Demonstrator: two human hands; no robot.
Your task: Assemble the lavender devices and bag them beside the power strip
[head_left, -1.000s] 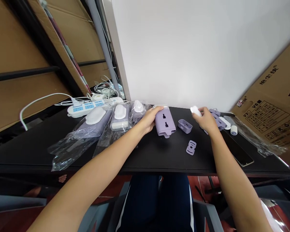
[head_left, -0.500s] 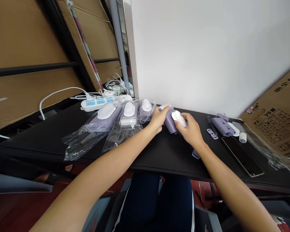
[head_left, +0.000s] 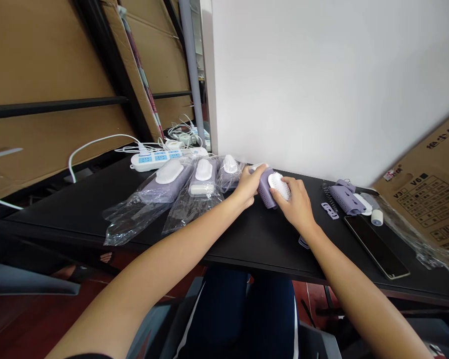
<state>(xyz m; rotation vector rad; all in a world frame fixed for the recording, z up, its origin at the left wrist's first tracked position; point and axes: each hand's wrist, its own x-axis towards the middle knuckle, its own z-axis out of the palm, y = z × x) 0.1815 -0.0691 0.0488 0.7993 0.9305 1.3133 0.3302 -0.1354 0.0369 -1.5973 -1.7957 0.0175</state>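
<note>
The white bristled brush [head_left: 279, 186] is above the back middle of the desk [head_left: 252, 239], against the purple case [head_left: 266, 187]. The right hand [head_left: 297, 200] pinches the brush between thumb and fingers; the left hand [head_left: 248, 185] has its fingers closed round the case's upper part. Close behind them, the white wall [head_left: 303, 89] bounds the desk's back edge. Just left, three bagged purple pieces [head_left: 160, 185] block that side, their clear plastic spreading towards the front edge, with the power strip [head_left: 164, 158] behind. Bare desktop lies between the forearms, down to the front edge. To the right sit a flat purple plate [head_left: 330, 210], a perforated purple holder [head_left: 346, 199], a white roller [head_left: 376, 217] and a phone [head_left: 376, 246]; past them the cardboard box [head_left: 426, 184] leans.
</note>
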